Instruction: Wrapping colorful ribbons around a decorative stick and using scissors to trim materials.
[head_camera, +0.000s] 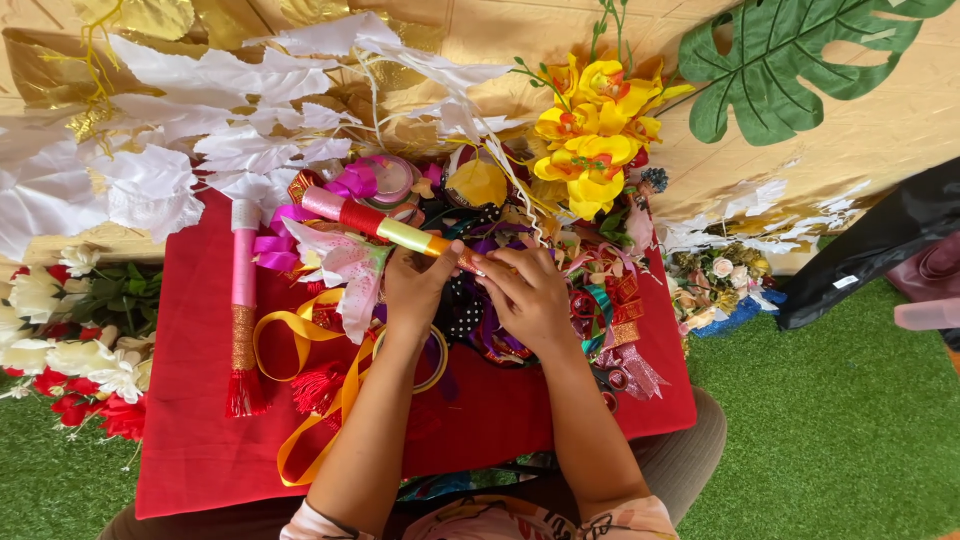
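My left hand and my right hand meet over a red cloth-covered surface on my lap. Both grip a long stick wrapped in bands of pink, red, green and orange ribbon, which slants up to the left. The left thumb presses its orange end, and the right fingers pinch the same end from the right. A white and pink fabric flower sits against the stick under my left hand. A heap of ribbons and bows lies beneath both hands.
A pink wrapped stick with a gold band and red tassel lies at left. Yellow ribbon loops across the cloth. Yellow artificial orchids, white leaves, a large green leaf and flower bunches surround the cloth on green turf.
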